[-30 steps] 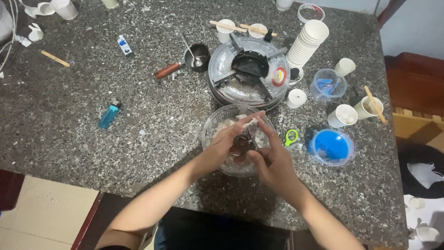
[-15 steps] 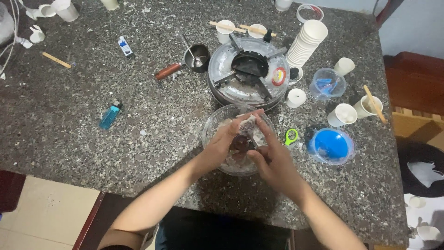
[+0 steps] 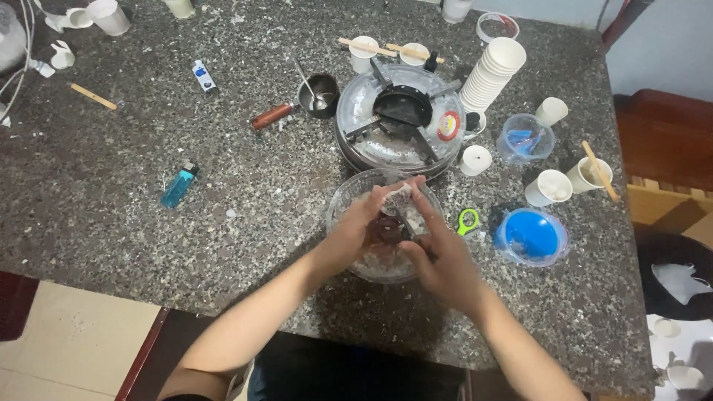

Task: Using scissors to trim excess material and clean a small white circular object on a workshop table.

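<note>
Whitish lump [image 3: 399,199] gripped by both hands, left hand [image 3: 356,234], right hand [image 3: 438,256], over glass bowl [image 3: 349,194]

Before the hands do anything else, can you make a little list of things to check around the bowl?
1. Clear bowl flat on the stone counter, away from the edge: ok.
2. Left hand and right hand both over the bowl: ok.
3. Pale lump pinched between the fingertips, above the bowl: ok.
4. Round burner just behind the bowl, lit or off: cannot tell.
5. Blue bowl and green ring beside the right hand, apart from it: ok.
</note>
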